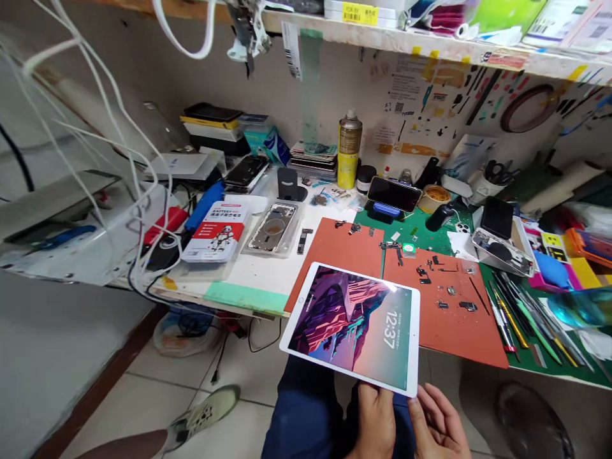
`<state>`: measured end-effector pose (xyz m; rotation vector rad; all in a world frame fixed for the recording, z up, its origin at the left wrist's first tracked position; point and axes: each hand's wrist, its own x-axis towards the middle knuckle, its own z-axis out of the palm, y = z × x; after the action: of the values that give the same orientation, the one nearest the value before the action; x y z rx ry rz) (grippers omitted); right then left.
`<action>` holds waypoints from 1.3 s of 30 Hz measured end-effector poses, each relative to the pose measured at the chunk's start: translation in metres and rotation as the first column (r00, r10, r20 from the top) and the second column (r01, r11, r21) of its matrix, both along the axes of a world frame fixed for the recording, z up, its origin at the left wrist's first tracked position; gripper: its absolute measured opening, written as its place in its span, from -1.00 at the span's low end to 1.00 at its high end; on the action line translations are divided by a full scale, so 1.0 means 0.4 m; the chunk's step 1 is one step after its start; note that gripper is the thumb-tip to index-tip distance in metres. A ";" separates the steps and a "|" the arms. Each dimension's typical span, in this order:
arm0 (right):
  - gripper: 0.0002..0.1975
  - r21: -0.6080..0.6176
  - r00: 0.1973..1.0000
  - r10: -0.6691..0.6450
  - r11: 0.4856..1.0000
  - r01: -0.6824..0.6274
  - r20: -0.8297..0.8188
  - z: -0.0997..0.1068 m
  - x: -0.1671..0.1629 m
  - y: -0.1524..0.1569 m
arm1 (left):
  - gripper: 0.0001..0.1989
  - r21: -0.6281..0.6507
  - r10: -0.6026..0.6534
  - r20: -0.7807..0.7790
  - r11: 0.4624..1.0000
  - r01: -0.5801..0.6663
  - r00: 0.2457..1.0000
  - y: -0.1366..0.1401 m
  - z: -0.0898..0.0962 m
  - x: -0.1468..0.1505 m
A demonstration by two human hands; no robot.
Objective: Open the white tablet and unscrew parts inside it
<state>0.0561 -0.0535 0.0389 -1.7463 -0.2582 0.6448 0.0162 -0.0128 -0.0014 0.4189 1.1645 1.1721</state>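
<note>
A white tablet [352, 325] with a lit lock screen reading 12:37 hangs over the front edge of the workbench, above my lap. My left hand [377, 421] grips its near edge from below, thumb on the white bezel. My right hand [440, 424] is just right of that edge, fingers spread and slightly curled, touching or nearly touching the tablet's corner. Behind the tablet lie two orange work mats [449, 319] strewn with several small phone parts and screws.
A green cutting mat [421, 226] holds a phone on a stand [393, 194], a spray can [349, 150], tape and a row of tools [526, 319]. A battery box [217, 231], a phone housing [273, 228] and white cables [143, 191] lie left. A shoe [203, 414] rests on the floor.
</note>
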 end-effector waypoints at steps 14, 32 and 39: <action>-0.34 0.070 0.995 -0.086 0.994 0.089 -0.045 0.018 -0.016 0.028 | -0.44 -0.020 -0.030 0.033 0.999 0.031 0.999 0.012 0.024 -0.006; -0.28 0.056 0.866 0.460 0.887 -0.458 -0.195 0.129 0.171 0.120 | -0.36 -0.032 0.073 0.170 0.997 -0.069 0.983 0.047 0.051 -0.001; -0.27 0.138 0.810 0.499 0.866 -0.481 -0.306 0.171 0.153 0.190 | -0.34 -0.063 0.167 0.179 0.985 -0.158 0.970 0.042 0.042 0.029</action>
<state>0.1174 0.0223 0.1073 -1.4863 -0.4943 1.2871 0.0279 0.0040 0.0153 0.1763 1.0789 1.2932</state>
